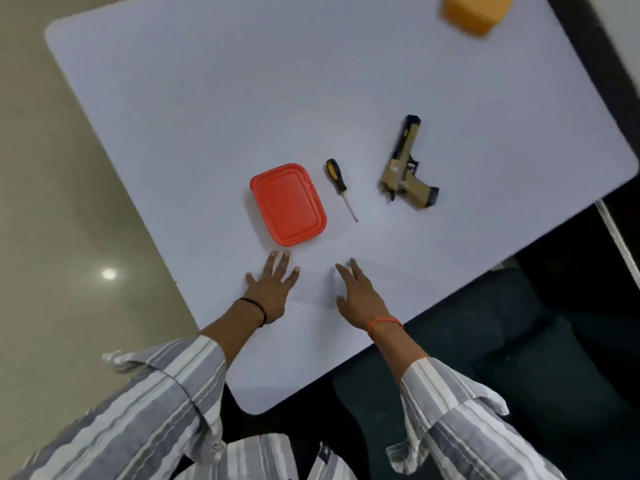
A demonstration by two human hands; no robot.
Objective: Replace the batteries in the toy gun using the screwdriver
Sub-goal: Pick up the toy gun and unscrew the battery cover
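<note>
Nearest: striped sleeves (166,403) pushed back from both forearms; black band (258,308) on left wrist, orange band (386,322) on right. Left hand (272,289) laid flat on the white worktop (207,116), fingers spread, grip apart, holding nothing, fingertips just short of the red lidded container (289,204). Right hand (358,294) likewise extended over the worktop, fingers straight, grip apart and empty; contact with the surface could not be told. Beyond the hands: container, then screwdriver (339,187) beside it to the right, black-and-yellow handle away, tip toward the person. Toy gun (407,168) further right, lying on its side, tan and black, well apart from both hands. Nothing between hands and tools. Far edge: orange object (476,12), blurred and cut off by the frame, unidentifiable. Container contents hidden by lid.
</note>
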